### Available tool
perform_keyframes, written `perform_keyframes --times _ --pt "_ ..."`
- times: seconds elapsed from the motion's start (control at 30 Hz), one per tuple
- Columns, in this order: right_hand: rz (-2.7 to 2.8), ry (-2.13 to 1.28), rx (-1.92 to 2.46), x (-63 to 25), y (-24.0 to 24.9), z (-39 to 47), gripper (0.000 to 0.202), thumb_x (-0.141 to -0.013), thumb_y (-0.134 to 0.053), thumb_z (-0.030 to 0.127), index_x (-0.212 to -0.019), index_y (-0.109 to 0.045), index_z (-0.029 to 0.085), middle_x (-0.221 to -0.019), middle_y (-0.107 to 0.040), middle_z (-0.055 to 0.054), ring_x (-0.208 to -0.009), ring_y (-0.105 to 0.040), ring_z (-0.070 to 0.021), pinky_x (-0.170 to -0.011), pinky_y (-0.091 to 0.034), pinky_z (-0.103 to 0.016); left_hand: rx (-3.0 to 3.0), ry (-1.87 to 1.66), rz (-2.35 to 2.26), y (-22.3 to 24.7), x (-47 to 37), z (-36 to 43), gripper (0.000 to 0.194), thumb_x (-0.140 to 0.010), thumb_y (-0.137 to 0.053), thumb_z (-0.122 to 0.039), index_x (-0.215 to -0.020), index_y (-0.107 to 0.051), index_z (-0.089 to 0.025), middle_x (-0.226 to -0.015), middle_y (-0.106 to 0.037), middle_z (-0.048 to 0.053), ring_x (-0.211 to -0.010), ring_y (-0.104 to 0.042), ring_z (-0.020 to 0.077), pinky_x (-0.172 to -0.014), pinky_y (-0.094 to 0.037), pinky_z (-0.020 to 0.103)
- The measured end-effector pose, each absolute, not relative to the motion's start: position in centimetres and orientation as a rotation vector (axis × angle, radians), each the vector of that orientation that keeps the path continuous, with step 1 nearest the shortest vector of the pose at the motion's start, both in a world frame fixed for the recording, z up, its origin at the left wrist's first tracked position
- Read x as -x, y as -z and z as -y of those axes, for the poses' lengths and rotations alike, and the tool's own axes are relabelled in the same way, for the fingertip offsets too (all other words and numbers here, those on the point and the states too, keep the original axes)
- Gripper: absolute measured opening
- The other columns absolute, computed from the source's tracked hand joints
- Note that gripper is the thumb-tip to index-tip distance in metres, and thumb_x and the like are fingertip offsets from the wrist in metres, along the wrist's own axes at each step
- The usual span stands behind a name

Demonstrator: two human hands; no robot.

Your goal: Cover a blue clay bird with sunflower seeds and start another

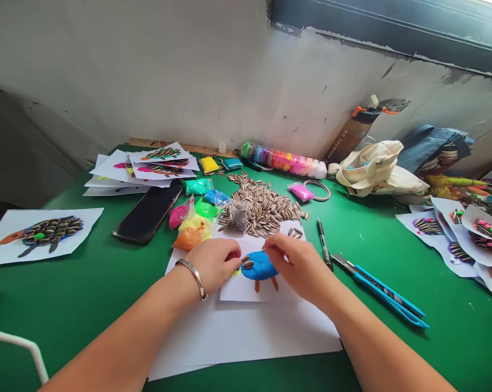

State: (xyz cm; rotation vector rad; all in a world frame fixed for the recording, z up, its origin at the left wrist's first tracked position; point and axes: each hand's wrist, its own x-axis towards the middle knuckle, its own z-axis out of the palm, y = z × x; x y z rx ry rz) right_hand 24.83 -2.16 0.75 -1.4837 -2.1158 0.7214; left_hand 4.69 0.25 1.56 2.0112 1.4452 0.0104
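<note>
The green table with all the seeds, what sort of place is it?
Probably a craft workspace: the green table has a pile of seeds, bags of what looks like clay and a seed-covered picture.

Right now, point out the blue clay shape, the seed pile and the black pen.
Blue clay shape [259, 269]: head view, middle of its bare blue surface.
Seed pile [265, 209]: head view, middle of the heap.
Black pen [323, 244]: head view, middle of its barrel.
</note>
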Motion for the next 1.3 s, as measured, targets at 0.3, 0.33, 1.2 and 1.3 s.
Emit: perform_keyframes --times 0.3,0.33,1.2,1.3 --pt "2.135 -1.0 1.471 -22.7 0.1 3.5 0.018 -0.082 -0.043 0.009 -0.074 -0.053 0.022 -0.063 -0.063 0.003 -0.058 -0.053 -0.0114 -0.052 -0.033 -0.02 -2.055 -0.013 -1.431 -1.3 -4.7 0.0 0.011 -0.076 -0.05 -0.029 -0.072 -0.057 -0.021 -0.073 -0.063 0.0 -0.067 -0.054 0.0159 -0.055 -0.035 0.026" --pt "2.135 -0.992 1.479 -22.7 0.2 3.5 0.018 -0.082 -0.044 0.009 -0.074 -0.053 0.022 -0.063 -0.063 0.003 -0.057 -0.053 -0.0113 -0.052 -0.033 -0.02 -2.061 -0.014 -1.428 -1.2 -4.7 0.0 0.011 -0.076 -0.05 -0.029 -0.072 -0.057 -0.021 -0.074 -0.063 0.0 -0.067 -0.054 0.016 -0.055 -0.035 0.026" --pt "2.387 -0.522 1.655 -20.8 2.1 4.0 0.01 -0.083 -0.043 0.014 -0.08 -0.049 0.021 -0.066 -0.058 0.001 -0.057 -0.043 -0.0127 -0.051 -0.02 -0.024 -2.15 -0.003 -1.47 -1.2 -5.2 0.4 0.002 -0.073 -0.049 -0.023 -0.072 -0.05 -0.021 -0.074 -0.061 0.001 -0.065 -0.053 0.0169 -0.053 -0.032 0.027" --pt "2.433 -0.481 1.616 -20.6 2.3 4.0 0.01 -0.084 -0.042 0.014 -0.08 -0.048 0.021 -0.065 -0.057 0.001 -0.056 -0.042 -0.0127 -0.05 -0.019 -0.024 -2.157 -0.007 -1.468 -1.0 -5.2 0.4 0.004 -0.073 -0.048 -0.021 -0.07 -0.05 -0.021 -0.074 -0.061 0.001 -0.065 -0.053 0.0166 -0.054 -0.032 0.027"
